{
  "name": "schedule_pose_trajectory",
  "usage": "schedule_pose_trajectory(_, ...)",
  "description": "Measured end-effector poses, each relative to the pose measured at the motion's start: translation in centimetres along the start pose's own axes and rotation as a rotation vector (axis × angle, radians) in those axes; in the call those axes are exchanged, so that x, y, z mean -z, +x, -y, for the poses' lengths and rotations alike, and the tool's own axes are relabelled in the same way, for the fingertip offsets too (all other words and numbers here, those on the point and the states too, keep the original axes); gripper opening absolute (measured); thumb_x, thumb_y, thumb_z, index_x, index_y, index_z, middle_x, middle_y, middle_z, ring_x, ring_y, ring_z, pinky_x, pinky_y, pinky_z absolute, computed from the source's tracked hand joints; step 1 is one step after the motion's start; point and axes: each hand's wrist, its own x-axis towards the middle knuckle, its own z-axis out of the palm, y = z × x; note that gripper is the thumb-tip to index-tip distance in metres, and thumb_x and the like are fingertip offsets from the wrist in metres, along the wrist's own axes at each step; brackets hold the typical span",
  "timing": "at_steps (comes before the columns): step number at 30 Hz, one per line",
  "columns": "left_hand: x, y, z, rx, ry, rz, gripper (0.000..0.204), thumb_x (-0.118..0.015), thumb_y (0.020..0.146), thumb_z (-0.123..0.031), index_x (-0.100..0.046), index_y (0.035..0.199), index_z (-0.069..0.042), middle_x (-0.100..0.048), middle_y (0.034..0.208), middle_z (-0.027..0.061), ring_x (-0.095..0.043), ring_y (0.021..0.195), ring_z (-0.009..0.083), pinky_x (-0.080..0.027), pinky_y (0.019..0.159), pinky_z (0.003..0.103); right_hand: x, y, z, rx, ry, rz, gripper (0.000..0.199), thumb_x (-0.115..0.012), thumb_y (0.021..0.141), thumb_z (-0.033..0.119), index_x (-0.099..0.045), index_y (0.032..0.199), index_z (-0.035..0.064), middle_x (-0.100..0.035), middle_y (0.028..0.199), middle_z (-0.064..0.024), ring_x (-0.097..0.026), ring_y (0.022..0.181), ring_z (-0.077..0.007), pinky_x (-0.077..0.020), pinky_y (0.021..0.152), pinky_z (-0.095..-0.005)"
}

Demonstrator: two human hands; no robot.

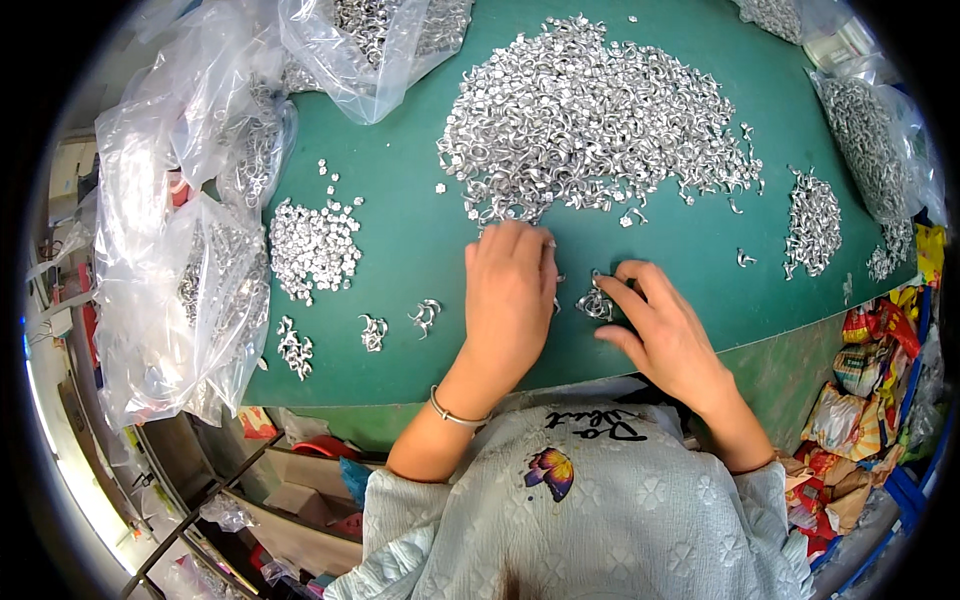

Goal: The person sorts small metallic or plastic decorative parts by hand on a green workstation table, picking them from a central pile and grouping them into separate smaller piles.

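Note:
A large heap of small silver metal parts (590,120) covers the far middle of the green table (420,240). My left hand (510,290) lies palm down on the table just below the heap, fingers together, covering a few parts. My right hand (660,325) rests beside it, its fingertips touching a small cluster of silver parts (597,300) between the two hands. A thin bracelet (455,412) circles my left wrist.
Smaller piles of parts lie at the left (312,248) and at the right (812,222). Little clusters (372,332) dot the near left. Clear plastic bags of parts (190,290) line the left, far and right edges. Colourful packets (860,400) sit below the table's right edge.

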Motion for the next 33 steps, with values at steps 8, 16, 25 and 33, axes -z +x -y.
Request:
schedule_pose_trajectory(8, 1.5, -3.2, -0.4, -0.083, -0.072, 0.143, 0.038, -0.056, 0.076, 0.012, -0.06, 0.112, 0.001, -0.057, 0.112, 0.0127, -0.054, 0.099, 0.0305, -0.042, 0.084, 0.038, -1.6, 0.5, 1.0, -0.104, 0.041, -0.054, 0.054, -0.074, 0.074, 0.005, -0.053, 0.123, -0.0012, -0.048, 0.112, -0.0152, -0.057, 0.092, -0.0323, -0.0494, 0.076, -0.0402)
schedule_pose_trajectory(16, 3.4, -7.0, 1.0, 0.096, -0.208, -0.009, 0.038, -0.052, 0.083, 0.012, -0.055, 0.12, 0.002, -0.055, 0.116, 0.0194, -0.054, 0.107, 0.0374, -0.044, 0.093, 0.041, -6.3, 2.9, 3.4, 0.126, 0.066, -0.06, 0.034, -0.066, 0.079, 0.005, -0.054, 0.11, -0.0016, -0.05, 0.109, -0.0152, -0.058, 0.094, -0.0321, -0.0502, 0.076, -0.0387)
schedule_pose_trajectory(25, 5.1, -8.8, 3.4, 0.115, -0.002, -0.014, 0.045, -0.061, 0.086, -0.004, -0.052, 0.13, -0.002, -0.043, 0.141, 0.0189, -0.038, 0.133, 0.0417, -0.016, 0.111, 0.062, -6.8, 5.2, 5.0, 0.253, 0.23, -0.143, 0.025, -0.063, 0.079, 0.0, -0.058, 0.103, -0.0018, -0.053, 0.107, -0.0146, -0.057, 0.098, -0.033, -0.0497, 0.083, -0.0383)
schedule_pose_trajectory(33, 3.6, -7.2, 4.9, 0.141, 0.127, -0.12, 0.022, -0.062, 0.084, 0.0, -0.063, 0.105, -0.005, -0.051, 0.126, 0.0135, -0.044, 0.127, 0.0371, -0.016, 0.109, 0.066, 0.0, 3.3, -3.3, -0.077, -0.314, -0.402, 0.018, -0.065, 0.081, 0.0, -0.06, 0.098, -0.0007, -0.056, 0.096, -0.0144, -0.056, 0.09, -0.0337, -0.0476, 0.077, -0.0415)
